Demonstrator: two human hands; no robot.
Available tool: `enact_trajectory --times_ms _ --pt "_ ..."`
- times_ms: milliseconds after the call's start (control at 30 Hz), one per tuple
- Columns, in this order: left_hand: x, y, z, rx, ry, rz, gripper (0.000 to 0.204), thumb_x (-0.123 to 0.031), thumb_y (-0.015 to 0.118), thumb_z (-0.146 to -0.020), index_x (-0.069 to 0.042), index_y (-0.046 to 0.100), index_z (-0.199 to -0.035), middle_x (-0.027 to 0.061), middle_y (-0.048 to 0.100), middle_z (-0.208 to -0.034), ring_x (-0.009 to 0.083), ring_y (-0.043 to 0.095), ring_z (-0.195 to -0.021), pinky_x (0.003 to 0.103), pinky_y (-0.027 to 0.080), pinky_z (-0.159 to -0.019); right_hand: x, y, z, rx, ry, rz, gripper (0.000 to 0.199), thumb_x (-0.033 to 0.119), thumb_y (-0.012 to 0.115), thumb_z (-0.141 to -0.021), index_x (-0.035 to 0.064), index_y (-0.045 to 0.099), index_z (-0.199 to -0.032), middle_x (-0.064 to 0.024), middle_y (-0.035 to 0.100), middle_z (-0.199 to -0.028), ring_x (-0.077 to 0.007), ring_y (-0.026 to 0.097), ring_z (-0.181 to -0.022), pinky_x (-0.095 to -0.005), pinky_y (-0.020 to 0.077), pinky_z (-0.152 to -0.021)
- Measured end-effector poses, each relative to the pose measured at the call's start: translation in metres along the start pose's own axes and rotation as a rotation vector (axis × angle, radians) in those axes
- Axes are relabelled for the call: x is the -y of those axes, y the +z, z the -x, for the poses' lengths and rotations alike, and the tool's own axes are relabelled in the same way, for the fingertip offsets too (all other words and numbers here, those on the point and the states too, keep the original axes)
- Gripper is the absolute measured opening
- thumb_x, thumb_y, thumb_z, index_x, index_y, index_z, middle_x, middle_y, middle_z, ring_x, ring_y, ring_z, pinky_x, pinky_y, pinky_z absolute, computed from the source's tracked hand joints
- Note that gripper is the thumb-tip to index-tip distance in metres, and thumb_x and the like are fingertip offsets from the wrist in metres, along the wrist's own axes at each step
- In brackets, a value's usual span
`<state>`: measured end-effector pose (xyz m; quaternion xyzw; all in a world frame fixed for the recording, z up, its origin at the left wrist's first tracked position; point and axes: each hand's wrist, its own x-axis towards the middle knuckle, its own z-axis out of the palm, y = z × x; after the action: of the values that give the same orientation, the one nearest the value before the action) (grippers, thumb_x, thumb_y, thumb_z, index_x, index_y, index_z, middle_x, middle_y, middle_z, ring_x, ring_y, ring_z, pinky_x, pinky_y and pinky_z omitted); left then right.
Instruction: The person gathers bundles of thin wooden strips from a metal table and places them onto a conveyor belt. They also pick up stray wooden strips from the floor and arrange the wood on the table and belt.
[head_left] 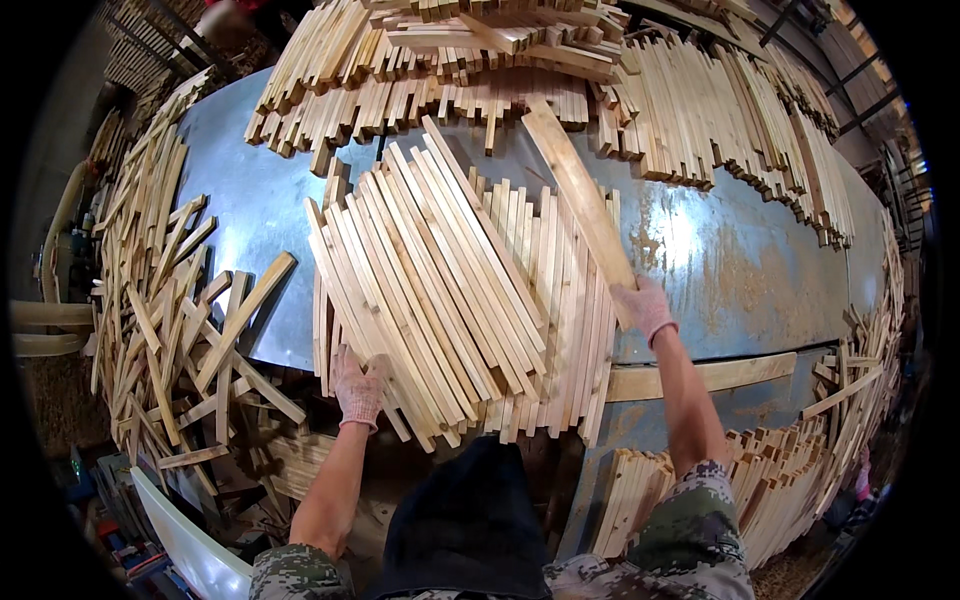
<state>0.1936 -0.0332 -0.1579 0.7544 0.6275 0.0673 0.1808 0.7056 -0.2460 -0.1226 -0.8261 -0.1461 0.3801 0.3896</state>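
Head view: the left hand, in a knit glove, lies flat on the near left edge of a fanned stack of sticks on the metal counter, fingers released. The right hand has its fingers clenched around a wider plank lying across the stack's right side.

Pale wooden slats fanned flat, one plank raised.
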Motion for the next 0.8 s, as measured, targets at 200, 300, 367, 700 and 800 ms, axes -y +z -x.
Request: enact_trajectory --times_ms 200,300,367,700,800 --pt "-0.014 -0.01 0.001 0.054 -0.007 0.018 0.078 -0.042 0.074 -0.092 0.007 0.051 -0.148 0.0269 0.047 -0.158 0.0432 0.042 -0.148 0.048 0.035 -0.123 -0.056 0.06 0.077 -0.206 -0.281 0.228 0.056 0.028 0.08 -0.088 0.0007 0.066 -0.135 -0.017 0.07 -0.109 -0.0298 0.068 -0.101 -0.0429 0.0548 -0.09" --pt "-0.004 -0.004 0.0 0.059 0.016 -0.02 0.082 -0.045 0.074 -0.092 0.006 0.048 -0.151 0.0255 0.045 -0.161 0.042 0.039 -0.15 0.047 0.032 -0.125 -0.076 0.091 0.092 -0.231 -0.382 0.362 0.058 0.03 0.076 -0.089 0.0033 0.063 -0.139 -0.0208 0.069 -0.116 -0.0375 0.066 -0.109 -0.0466 0.054 -0.094" --pt "-0.006 -0.004 0.002 0.074 -0.033 -0.017 0.083 -0.046 0.073 -0.092 0.006 0.047 -0.152 0.0249 0.044 -0.162 0.0416 0.038 -0.151 0.047 0.03 -0.126 -0.024 0.097 0.107 -0.175 -0.342 0.477 0.059 0.031 0.073 -0.091 0.0042 0.061 -0.143 -0.023 0.067 -0.121 -0.0414 0.064 -0.112 -0.0484 0.0534 -0.096" --pt "-0.008 -0.013 0.005 0.074 -0.001 -0.053 0.082 -0.05 0.071 -0.094 0.003 0.048 -0.153 0.0246 0.044 -0.162 0.0419 0.037 -0.152 0.051 0.026 -0.127 -0.016 0.118 0.066 0.05 -0.327 0.116 0.059 0.035 0.066 -0.098 0.0016 0.059 -0.145 -0.0254 0.066 -0.132 -0.0415 0.064 -0.119 -0.0479 0.0507 -0.103" --pt "-0.011 -0.016 0.003 0.1 -0.008 -0.103 0.082 -0.05 0.07 -0.095 0.001 0.047 -0.155 0.0245 0.042 -0.163 0.0421 0.035 -0.153 0.052 0.024 -0.128 -0.007 0.117 0.048 0.051 -0.273 0.407 0.058 0.037 0.066 -0.099 0.0002 0.06 -0.143 -0.0261 0.065 -0.133 -0.0406 0.062 -0.124 -0.0439 0.0492 -0.108"
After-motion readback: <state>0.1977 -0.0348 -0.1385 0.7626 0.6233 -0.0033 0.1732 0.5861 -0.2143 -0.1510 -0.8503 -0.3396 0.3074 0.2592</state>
